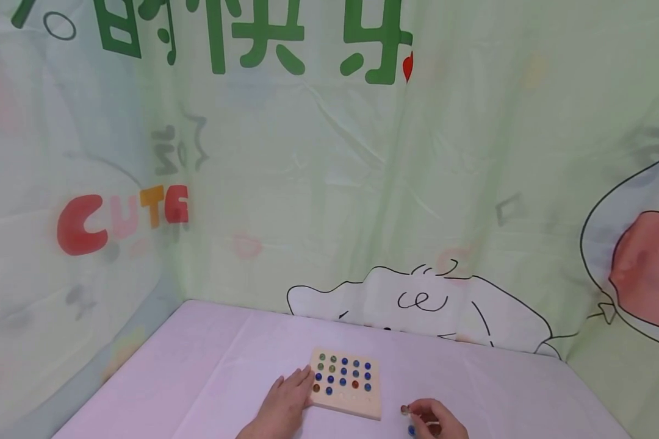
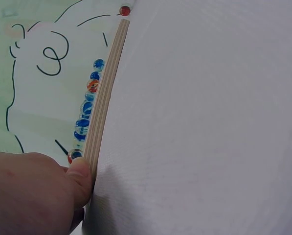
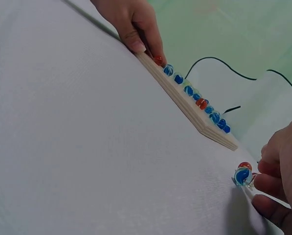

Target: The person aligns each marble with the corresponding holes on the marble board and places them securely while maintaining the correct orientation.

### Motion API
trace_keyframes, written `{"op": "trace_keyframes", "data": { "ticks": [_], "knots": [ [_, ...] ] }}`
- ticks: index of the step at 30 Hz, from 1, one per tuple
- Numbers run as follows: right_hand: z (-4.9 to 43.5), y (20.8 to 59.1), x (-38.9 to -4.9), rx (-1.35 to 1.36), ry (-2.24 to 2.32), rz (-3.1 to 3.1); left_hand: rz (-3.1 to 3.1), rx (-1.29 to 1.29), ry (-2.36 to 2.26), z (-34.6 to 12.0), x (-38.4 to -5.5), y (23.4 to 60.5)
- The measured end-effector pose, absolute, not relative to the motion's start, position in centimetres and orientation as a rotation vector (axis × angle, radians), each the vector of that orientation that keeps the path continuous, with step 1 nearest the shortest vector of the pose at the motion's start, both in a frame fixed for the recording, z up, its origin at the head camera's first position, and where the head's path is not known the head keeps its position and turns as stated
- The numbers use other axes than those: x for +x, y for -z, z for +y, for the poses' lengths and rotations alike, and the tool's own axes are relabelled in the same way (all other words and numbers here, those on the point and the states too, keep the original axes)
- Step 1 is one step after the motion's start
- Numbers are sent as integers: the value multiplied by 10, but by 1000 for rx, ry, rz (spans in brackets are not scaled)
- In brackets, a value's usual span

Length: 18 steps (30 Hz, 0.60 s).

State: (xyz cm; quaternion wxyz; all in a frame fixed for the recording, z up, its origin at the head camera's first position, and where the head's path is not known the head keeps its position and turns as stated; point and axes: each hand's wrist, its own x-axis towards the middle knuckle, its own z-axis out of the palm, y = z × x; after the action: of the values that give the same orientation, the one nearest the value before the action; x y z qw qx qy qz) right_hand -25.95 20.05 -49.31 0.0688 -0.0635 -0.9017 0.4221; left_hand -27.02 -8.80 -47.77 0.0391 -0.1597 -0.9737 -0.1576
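A pale wooden board [image 1: 347, 402] lies on the table with rows of glass marbles on it, mostly blue, some greenish and a few red. My left hand [image 1: 285, 402] rests along its left edge, fingers mostly straight, thumb against the wood near the front corner. To the right of the board, my right hand [image 3: 287, 176] has its fingers bent beside loose marbles. One is a blue marble [image 3: 242, 176]; behind it sits a red marble [image 1: 404, 410]. A third reddish marble is partly covered by the fingertips, and whether they pinch it is unclear.
A pale lilac cloth covers the table [image 1: 219, 353]. Behind and to the left hangs a light green printed curtain [image 1: 307, 183]. The board's front row shows bare holes [image 1: 354, 396].
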Motion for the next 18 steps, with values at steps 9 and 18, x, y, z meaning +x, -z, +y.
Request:
{"op": "trace_keyframes", "data": {
  "ticks": [9, 18],
  "knots": [
    [202, 503, -259, -111, -1284, -2766, -2967, -501, 479, -90, -269, 479],
    [207, 500, -254, 46, -1206, -2806, -2980, -498, 495, -88, -270, 479]
  ]
}}
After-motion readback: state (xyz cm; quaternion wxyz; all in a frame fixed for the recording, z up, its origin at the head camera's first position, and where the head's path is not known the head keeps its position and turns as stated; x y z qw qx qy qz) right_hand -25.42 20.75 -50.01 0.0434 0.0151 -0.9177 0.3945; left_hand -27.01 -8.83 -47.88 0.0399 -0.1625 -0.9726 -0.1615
